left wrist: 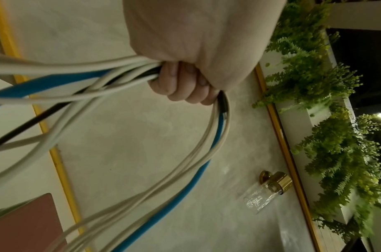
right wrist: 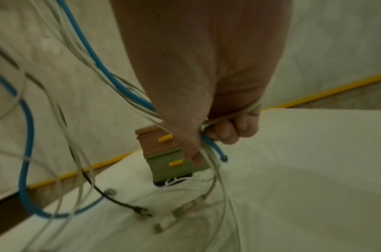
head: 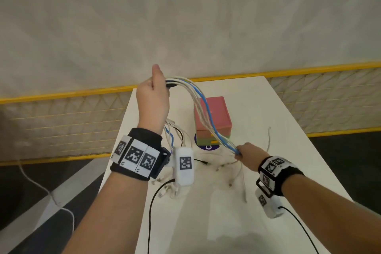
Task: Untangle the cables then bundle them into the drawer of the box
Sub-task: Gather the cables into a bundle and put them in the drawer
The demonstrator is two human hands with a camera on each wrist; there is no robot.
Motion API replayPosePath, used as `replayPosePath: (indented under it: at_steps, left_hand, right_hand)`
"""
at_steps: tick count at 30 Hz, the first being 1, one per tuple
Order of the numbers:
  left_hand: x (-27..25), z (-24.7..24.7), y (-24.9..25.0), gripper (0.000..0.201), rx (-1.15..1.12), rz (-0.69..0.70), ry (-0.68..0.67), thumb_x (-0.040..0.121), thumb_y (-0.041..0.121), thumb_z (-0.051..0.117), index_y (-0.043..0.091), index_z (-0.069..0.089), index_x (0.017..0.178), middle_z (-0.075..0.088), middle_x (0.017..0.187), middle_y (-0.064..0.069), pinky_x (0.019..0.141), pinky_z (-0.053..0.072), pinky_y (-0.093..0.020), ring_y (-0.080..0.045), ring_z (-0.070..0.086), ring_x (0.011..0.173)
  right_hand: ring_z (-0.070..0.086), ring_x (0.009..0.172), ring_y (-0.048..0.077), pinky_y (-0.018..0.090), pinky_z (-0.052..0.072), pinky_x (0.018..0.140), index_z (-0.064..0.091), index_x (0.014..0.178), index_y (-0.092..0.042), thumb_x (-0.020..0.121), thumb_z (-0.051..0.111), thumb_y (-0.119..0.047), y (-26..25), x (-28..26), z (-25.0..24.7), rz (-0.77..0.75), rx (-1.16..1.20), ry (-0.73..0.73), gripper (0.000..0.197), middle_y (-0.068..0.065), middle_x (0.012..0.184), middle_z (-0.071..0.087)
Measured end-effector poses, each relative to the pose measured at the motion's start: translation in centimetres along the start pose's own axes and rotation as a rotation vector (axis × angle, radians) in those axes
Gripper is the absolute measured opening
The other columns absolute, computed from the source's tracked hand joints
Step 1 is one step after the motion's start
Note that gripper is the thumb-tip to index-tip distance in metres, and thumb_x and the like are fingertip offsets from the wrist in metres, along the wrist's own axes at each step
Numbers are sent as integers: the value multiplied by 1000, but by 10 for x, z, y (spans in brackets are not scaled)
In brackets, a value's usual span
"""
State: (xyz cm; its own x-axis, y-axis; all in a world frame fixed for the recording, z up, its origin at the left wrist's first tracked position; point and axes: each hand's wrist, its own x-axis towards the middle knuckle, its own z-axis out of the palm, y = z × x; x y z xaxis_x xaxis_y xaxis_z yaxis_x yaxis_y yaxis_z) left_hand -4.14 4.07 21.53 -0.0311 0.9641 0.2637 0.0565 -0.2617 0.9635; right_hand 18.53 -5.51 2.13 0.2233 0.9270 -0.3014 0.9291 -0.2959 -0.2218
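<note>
A bundle of white, blue and black cables (head: 203, 107) arcs through the air between my two hands. My left hand (head: 153, 93) is raised high above the table's left side and grips one end of the bundle (left wrist: 129, 73) in a fist. Lower, in front of the box, my right hand (head: 246, 153) grips the bundle's other end (right wrist: 209, 145). The loose cable ends (head: 228, 171) trail onto the table. The small box (head: 213, 117) has a pink top and stacked pink and green drawers (right wrist: 166, 153) with yellow handles, all closed.
The white table (head: 268, 121) is narrow, with its left edge under my left forearm and its far edge just behind the box. A yellow-framed mesh fence (head: 61, 117) runs behind it. A dark round sticker (head: 208, 146) lies under the box front.
</note>
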Motion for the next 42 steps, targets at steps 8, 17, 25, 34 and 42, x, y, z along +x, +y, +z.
replayPosePath:
  at_steps: [8,17,25,34,42]
  left_hand:
    - [-4,8,-4,64,42,28,-15,99,46,37,24,31,39,27,42,10,53,23,-33,-19,27,50]
    - [-36,30,-12,74,429,189,-276,86,69,11,11,53,108,64,75,-6,73,46,-37,-29,62,81]
    - [-49,28,-19,78,246,103,-699,81,66,40,31,17,146,57,68,8,64,46,-19,-2,62,66]
    - [-60,-7,-110,27,431,-156,-648,97,43,50,25,54,78,42,55,10,54,39,-22,-18,49,56]
    - [-41,21,-93,22,834,45,-551,101,23,45,5,57,95,61,85,-13,64,41,-32,-34,60,81]
  right_hand:
    - [43,130,33,31,36,103,21,148,-9,84,51,5,-7,-4,-33,-10,417,195,73,18,148,30]
    - [55,110,2,21,42,96,48,130,-21,81,58,-28,-101,-49,-124,-602,581,592,50,-2,122,55]
    - [51,59,25,34,32,52,52,73,-13,76,58,-16,-111,-37,-139,-431,53,502,8,1,60,54]
    - [30,53,15,28,24,54,37,53,-16,71,55,6,-50,-33,-154,-179,706,701,34,-1,52,31]
    - [17,142,34,59,17,115,17,149,-20,65,81,-26,-62,-51,-113,-297,-52,483,106,17,147,27]
